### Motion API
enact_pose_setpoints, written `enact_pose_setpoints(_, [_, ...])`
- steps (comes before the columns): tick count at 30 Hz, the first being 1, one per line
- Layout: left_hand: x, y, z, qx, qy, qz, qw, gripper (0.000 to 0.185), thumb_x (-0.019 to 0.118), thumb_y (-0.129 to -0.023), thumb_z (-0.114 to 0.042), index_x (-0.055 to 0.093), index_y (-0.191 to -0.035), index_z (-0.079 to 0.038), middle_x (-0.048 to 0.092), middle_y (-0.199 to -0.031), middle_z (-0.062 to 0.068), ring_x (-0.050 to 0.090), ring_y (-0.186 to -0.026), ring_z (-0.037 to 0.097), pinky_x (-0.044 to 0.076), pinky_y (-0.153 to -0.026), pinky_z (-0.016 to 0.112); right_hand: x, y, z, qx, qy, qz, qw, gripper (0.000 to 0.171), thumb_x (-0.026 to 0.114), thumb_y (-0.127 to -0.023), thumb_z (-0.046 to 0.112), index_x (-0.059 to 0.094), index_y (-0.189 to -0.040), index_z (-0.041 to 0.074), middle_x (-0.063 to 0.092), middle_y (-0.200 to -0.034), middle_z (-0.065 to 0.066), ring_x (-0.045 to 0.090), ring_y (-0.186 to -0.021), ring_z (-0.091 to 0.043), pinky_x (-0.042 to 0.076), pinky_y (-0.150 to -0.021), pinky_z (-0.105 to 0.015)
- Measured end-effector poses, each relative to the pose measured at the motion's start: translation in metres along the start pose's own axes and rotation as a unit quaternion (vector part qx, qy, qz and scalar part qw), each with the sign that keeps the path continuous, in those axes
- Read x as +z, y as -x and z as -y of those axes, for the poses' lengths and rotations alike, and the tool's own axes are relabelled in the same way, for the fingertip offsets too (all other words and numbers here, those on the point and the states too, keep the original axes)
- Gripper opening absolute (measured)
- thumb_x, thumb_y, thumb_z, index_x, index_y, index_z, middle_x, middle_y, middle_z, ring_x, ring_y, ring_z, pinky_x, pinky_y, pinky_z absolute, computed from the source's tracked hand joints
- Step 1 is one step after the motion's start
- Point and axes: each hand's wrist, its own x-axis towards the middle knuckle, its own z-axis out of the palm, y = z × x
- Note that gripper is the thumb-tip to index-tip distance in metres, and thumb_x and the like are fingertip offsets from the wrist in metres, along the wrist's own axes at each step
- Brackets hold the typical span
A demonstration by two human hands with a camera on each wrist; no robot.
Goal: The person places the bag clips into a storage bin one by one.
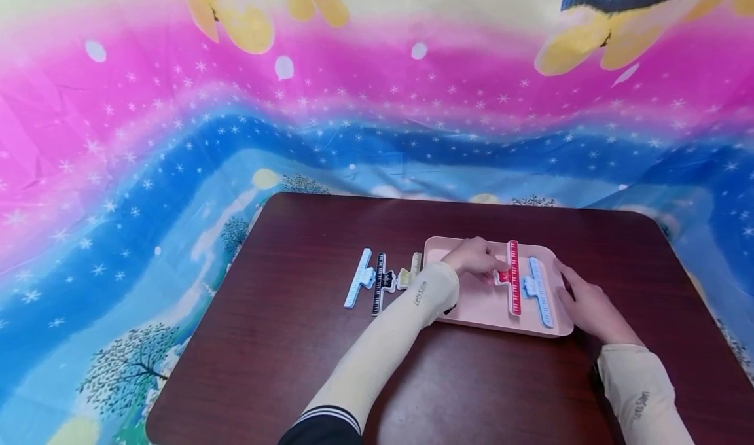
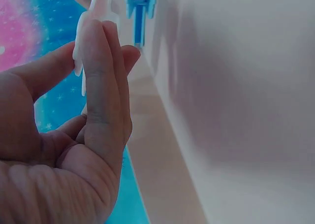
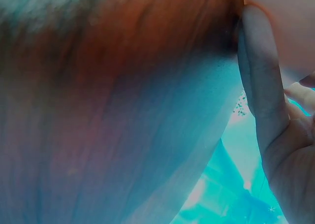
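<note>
My left hand (image 1: 473, 256) pinches a red bulldog clip (image 1: 515, 284) with a piano-key strip by its handle, over the pink tray (image 1: 480, 306). In the left wrist view, the thumb and fingers (image 2: 101, 71) grip the clip's pale handle. To the right of the red clip, a light-blue piano-key clip (image 1: 538, 294) lies in the tray; its blue part also shows in the left wrist view. My right hand (image 1: 592, 309) rests against the tray's right edge. Its extended fingers (image 3: 261, 61) touch the tray wall in the right wrist view.
Left of the tray, on the dark brown table (image 1: 283, 353), lie a light-blue clip (image 1: 359, 278), a black clip (image 1: 379, 284) and a yellowish clip (image 1: 415, 265) partly hidden by my left sleeve. A colourful printed cloth (image 1: 377, 105) hangs behind the table.
</note>
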Motion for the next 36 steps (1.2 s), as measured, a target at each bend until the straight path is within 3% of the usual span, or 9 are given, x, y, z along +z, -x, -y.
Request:
enact_pose_setpoints(8, [0.004,-0.004,0.003,-0.003,-0.020,0.002,0.9998,0.028,0.077,-0.095,-0.027,0.063,-0.080,-0.007,0.067,-0.065,0.007,0.075,-0.072,0.027,0.055,-0.069,0.025,0.001,0.002,0.000,-0.002,0.002,-0.006,1.000,0.071,0.049,-0.108,0.020,0.009,-0.165,0.002,0.030,-0.154,-0.044,0.037,-0.135,-0.062,0.034,-0.108,-0.076])
enact_pose_setpoints(13, [0.007,-0.007,0.005,-0.009,-0.041,0.002,0.9991,0.028,0.076,-0.096,-0.028,0.067,-0.085,-0.003,0.068,-0.066,0.007,0.075,-0.070,0.025,0.057,-0.072,0.027,0.001,0.002,0.000,-0.004,0.003,-0.003,1.000,0.071,0.048,-0.108,0.020,0.010,-0.164,0.002,0.031,-0.154,-0.044,0.039,-0.134,-0.061,0.035,-0.108,-0.076])
enact_pose_setpoints(20, [0.012,-0.012,0.001,0.013,-0.096,0.007,0.9953,0.033,0.075,-0.096,-0.028,0.062,-0.075,-0.008,0.066,-0.065,0.007,0.072,-0.067,0.022,0.057,-0.068,0.030,-0.001,0.001,-0.002,-0.003,0.008,-0.010,1.000,0.071,0.049,-0.108,0.020,0.010,-0.164,0.002,0.032,-0.153,-0.043,0.039,-0.134,-0.061,0.035,-0.108,-0.076])
enact_pose_setpoints(25, [0.015,-0.015,-0.003,0.006,-0.111,0.005,0.9937,0.036,0.076,-0.096,-0.027,0.058,-0.070,-0.009,0.065,-0.063,0.006,0.071,-0.063,0.021,0.056,-0.064,0.027,-0.002,0.000,-0.002,-0.002,0.004,-0.009,1.000,0.071,0.049,-0.108,0.020,0.009,-0.164,0.002,0.031,-0.154,-0.044,0.039,-0.135,-0.062,0.035,-0.108,-0.075])
enact_pose_setpoints(36, [0.018,-0.017,0.000,0.022,-0.161,0.006,0.9867,0.037,0.076,-0.096,-0.031,0.060,-0.071,-0.010,0.073,-0.068,0.007,0.070,-0.061,0.016,0.047,-0.061,0.019,0.000,0.002,-0.001,-0.018,0.009,-0.019,1.000,0.070,0.049,-0.107,0.019,0.013,-0.163,-0.001,0.034,-0.151,-0.044,0.041,-0.133,-0.061,0.036,-0.109,-0.075])
